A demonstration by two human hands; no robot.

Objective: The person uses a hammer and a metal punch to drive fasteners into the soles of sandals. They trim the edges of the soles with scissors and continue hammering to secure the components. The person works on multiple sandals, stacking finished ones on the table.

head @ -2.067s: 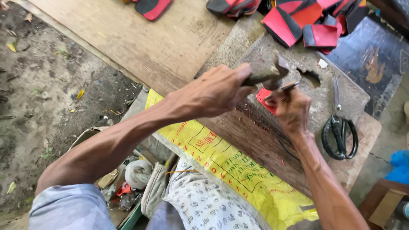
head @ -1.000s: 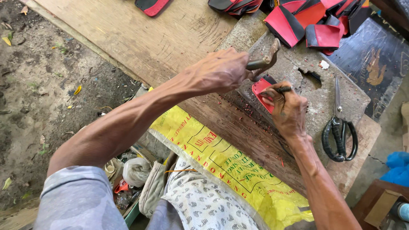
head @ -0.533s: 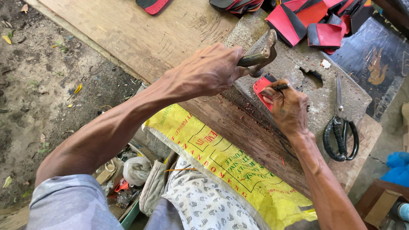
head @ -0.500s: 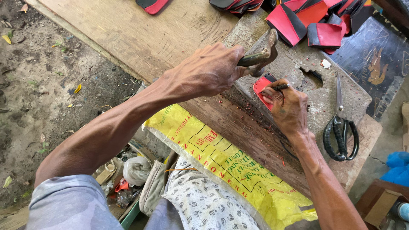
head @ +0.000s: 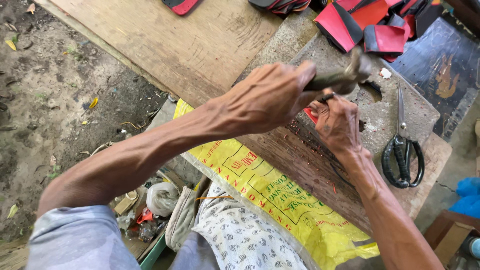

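Note:
My left hand [head: 272, 97] is shut on the handle of a worn metal hammer [head: 345, 75], whose head is blurred just above my right hand [head: 337, 125]. My right hand pinches a small dark tool upright on a red piece [head: 311, 114]. The piece lies on a grey stone slab [head: 385, 110], and my fingers hide most of it. Red flecks are scattered over the dark wooden block [head: 300, 160] beneath my right wrist.
Black-handled scissors [head: 402, 150] lie on the slab to the right. Red and black cut pieces [head: 370, 25] are piled at the back. A bare wooden board [head: 190, 45] lies at the left, and a yellow printed sack [head: 270, 190] covers my lap. Dirt ground lies further left.
The hammer went up from the slab, then swung down and to the right towards the tool in my right hand. My right hand stayed on the red piece.

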